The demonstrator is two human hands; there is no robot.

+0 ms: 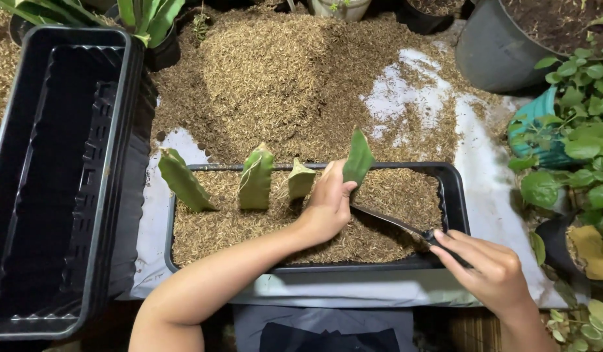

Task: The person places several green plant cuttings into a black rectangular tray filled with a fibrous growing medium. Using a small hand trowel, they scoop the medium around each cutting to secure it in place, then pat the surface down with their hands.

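Green and fleshy, a flat cactus cutting stands pinched between the fingers of the person's left hand. Its long axis runs nearly upright, leaning slightly to the right, with its lower end hidden behind the fingers at the surface of the planting mix. The cutting rises straight above the fingers, toward the far rim of the tray.

The right hand is clenched around the handle of a slim dark trowel. The blade slants up and left from that hand, its tip reaching in just beneath the left hand, close to the base of the cutting. So the left hand is on the cutting itself, while the right hand stays well to the right, touching it only through the tool, if at all; the tip is partly hidden.

Both hands work over a shallow black tray filled with tan, husk-like mix. To the left of the held piece, three more green cuttings stand in a row in the mix. Behind the tray lies a large heap of husks on a pale sheet. A deep black planter sits to the left, and leafy potted plants crowd the right.
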